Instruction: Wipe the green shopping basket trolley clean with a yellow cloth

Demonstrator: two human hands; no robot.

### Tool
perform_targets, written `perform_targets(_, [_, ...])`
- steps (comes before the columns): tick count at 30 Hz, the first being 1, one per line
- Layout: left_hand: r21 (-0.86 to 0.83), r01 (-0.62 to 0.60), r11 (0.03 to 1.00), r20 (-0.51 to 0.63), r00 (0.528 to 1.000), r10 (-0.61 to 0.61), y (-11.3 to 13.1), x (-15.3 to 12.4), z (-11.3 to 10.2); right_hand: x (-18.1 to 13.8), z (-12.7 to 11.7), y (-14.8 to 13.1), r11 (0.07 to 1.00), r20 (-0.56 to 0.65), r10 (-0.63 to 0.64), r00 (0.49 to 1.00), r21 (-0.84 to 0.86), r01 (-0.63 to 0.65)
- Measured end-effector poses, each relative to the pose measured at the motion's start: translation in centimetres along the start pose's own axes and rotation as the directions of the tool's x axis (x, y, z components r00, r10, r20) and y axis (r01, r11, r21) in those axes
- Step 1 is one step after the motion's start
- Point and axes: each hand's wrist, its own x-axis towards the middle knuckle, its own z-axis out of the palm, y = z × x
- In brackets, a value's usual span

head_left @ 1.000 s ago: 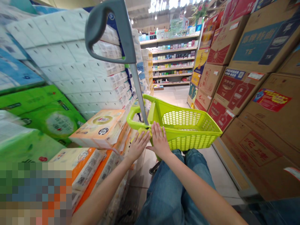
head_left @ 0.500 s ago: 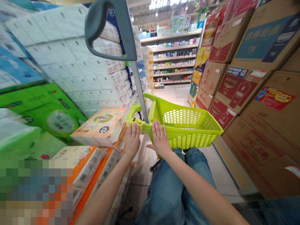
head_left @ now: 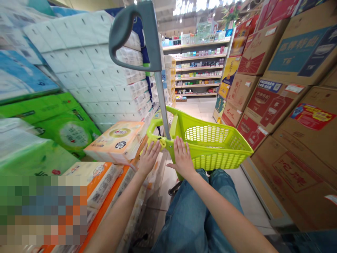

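A lime-green shopping basket (head_left: 218,154) on wheels stands in front of my knees, its perforated sides visible and no goods to be seen inside. From its left end rises a metal pole topped by a grey pull handle (head_left: 155,42). My right hand (head_left: 183,158) lies flat against the basket's near side, close to the foot of the pole, fingers stretched out. To its left, my left hand (head_left: 149,156) rests with straight fingers against the yellow-green carrying handle (head_left: 151,131) at the basket's end. Neither hand wraps around anything.
Stacked tissue packs (head_left: 86,66) line the left side, with an orange-and-white pack (head_left: 116,138) lying near my left hand. Cardboard cartons (head_left: 297,168) rise on the right. Shelves (head_left: 197,66) of small goods stand at the aisle's far end. A pixelated patch covers the lower left.
The view has shifted slightly, so the basket and pole appear a little farther right. My left hand has tilted, its fingers now pointing more to the right; the right hand stays against the basket.
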Motion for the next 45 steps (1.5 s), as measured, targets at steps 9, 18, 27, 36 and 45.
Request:
perform_targets(9, [-0.067,0.199,0.978,-0.082,0.975,-0.205,3.3,1.0,0.8,0.1,-0.1,-0.2,1.000,0.013,0.015,1.000,0.000,-0.015])
perform_targets(18, [0.005,-0.083,0.997,0.035,0.996,0.083,3.8,-0.5,2.0,0.1,-0.2,0.2,1.000,0.014,-0.002,1.000,-0.016,0.002])
perform_targets(27, [-0.080,0.315,0.946,-0.193,0.926,-0.325,0.6,1.6,1.0,0.1,0.0,0.0,1.000,0.008,0.009,1.000,-0.001,-0.009])
perform_targets(36, [-0.009,0.086,0.996,-0.056,0.995,-0.087,4.4,-0.3,2.5,0.1,0.2,0.1,1.000,-0.010,0.006,1.000,0.003,-0.006])
perform_targets(45, [-0.023,0.133,0.991,-0.168,0.976,-0.135,0.2,0.7,1.3,0.0,-0.1,0.3,1.000,0.006,-0.013,1.000,0.005,0.013])
